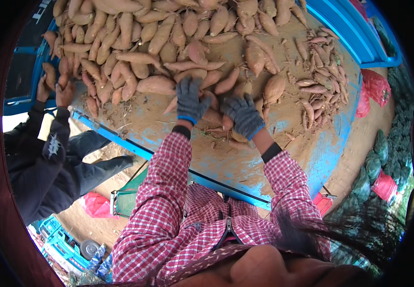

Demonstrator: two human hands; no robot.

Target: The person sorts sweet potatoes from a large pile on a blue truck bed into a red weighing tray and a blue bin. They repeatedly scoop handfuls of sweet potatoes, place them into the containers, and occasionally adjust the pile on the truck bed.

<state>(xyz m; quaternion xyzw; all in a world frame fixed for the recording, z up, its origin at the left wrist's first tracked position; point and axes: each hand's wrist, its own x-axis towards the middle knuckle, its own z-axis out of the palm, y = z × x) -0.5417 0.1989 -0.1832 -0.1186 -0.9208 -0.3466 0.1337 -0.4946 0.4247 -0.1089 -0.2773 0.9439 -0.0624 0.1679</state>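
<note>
Both my hands wear grey knit gloves with blue cuffs and reach over sweet potatoes on the soil-covered blue metal bed point(321, 154). My left hand point(191, 98) lies palm down on several roots at the near edge of the large heap of sweet potatoes point(156, 36). To its right, my right hand point(243, 114) bends over more roots, with one sweet potato point(227, 123) beside its thumb. The gloves hide whether either hand grips a root. A broad sweet potato point(275, 88) lies beyond my right hand, and thin small roots point(323, 77) form a separate pile farther right.
At left, a co-worker in dark clothes has one hand point(43, 89) at a sweet potato and another hand point(65, 94) by the heap. The bed's blue edge point(113, 138) runs before me. A green net bag point(126, 201) hangs below; filled green bags point(363, 183) stand at right.
</note>
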